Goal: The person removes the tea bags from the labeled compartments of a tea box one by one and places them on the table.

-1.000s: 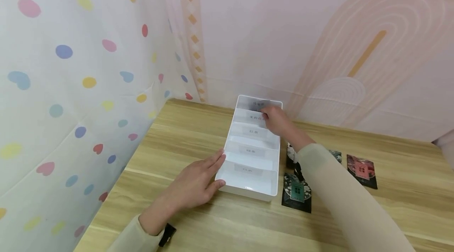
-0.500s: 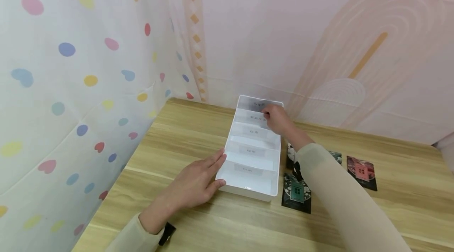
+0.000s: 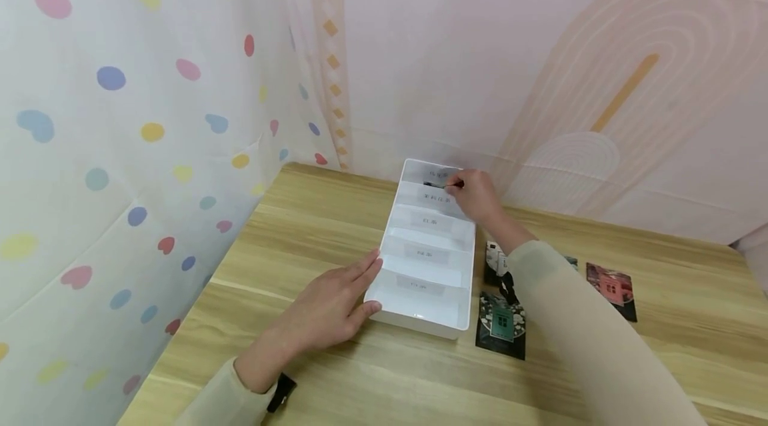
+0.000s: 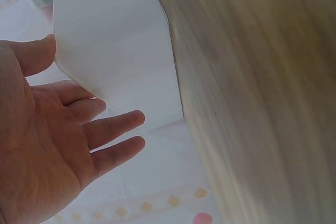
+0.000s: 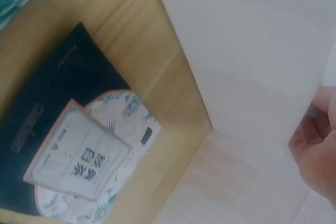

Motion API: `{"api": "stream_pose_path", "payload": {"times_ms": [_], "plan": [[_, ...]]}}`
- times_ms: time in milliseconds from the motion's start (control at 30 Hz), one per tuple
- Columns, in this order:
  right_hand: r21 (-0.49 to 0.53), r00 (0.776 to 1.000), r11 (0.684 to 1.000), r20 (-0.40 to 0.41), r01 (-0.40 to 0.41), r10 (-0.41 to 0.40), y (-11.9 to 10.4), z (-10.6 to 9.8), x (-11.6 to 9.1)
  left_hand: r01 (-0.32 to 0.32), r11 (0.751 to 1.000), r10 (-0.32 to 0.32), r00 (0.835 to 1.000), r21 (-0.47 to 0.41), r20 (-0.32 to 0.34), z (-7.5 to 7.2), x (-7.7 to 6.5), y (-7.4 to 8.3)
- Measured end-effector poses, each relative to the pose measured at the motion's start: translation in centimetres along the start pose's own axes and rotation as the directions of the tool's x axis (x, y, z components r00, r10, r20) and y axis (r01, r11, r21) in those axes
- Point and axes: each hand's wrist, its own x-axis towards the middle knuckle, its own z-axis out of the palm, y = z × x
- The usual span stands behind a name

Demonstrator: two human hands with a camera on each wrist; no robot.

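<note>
A long white divided box [image 3: 414, 325] with labelled compartments stands on the wooden table. My left hand [image 3: 329, 306] rests at its near left corner, fingers straight along the side and thumb at the front. In the left wrist view the fingertips [image 4: 137, 118] lie against or beside the white wall. At the box's far end my right hand [image 3: 475, 194] pinches a thin dark packet [image 3: 433, 185], seen nearly edge-on over the farthest compartment. Most of that packet is hidden. The right wrist view shows the curled fingers [image 5: 307, 140] at the box's rim.
Right of the box lie a dark packet with a green label [image 3: 502, 324], one with a white label [image 5: 79, 153] and one with a red label [image 3: 612, 289]. A teal packet [image 3: 571, 261] is partly behind the right sleeve. Patterned cloth [image 3: 414, 66] hangs behind the table.
My right hand has risen slightly and shifted right at the far compartment, and the packet's dark edge now shows beside its fingers. The left hand and the box have stayed in place.
</note>
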Motion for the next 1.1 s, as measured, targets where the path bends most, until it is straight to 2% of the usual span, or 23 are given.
{"api": "stream_pose_path", "payload": {"times_ms": [100,333,700,1000,1100], "plan": [[0.012,1.0,1.0,-0.026,0.01,-0.01,-0.2,-0.3,-0.1,0.003,1.0,-0.003,1.0,0.003,0.01,0.0,0.0,0.0],[-0.047,0.988,0.996,-0.129,0.08,-0.086,-0.5,-1.3,-0.3,0.004,1.0,-0.004,1.0,-0.006,0.01,0.0,0.0,0.1],[-0.084,0.968,0.984,-0.187,0.154,-0.168,-0.7,-3.0,-1.2,0.012,1.0,-0.011,1.0,-0.022,0.021,-0.2,0.0,0.2],[-0.009,0.961,0.991,-0.243,0.131,-0.129,-1.3,-4.8,-2.3,0.014,1.0,-0.014,1.0,-0.018,0.021,-0.1,0.0,0.2],[-0.004,0.95,0.987,-0.272,0.161,-0.156,-1.2,-5.5,-2.6,0.01,1.0,-0.01,1.0,-0.02,0.022,-0.1,0.1,0.2]]}}
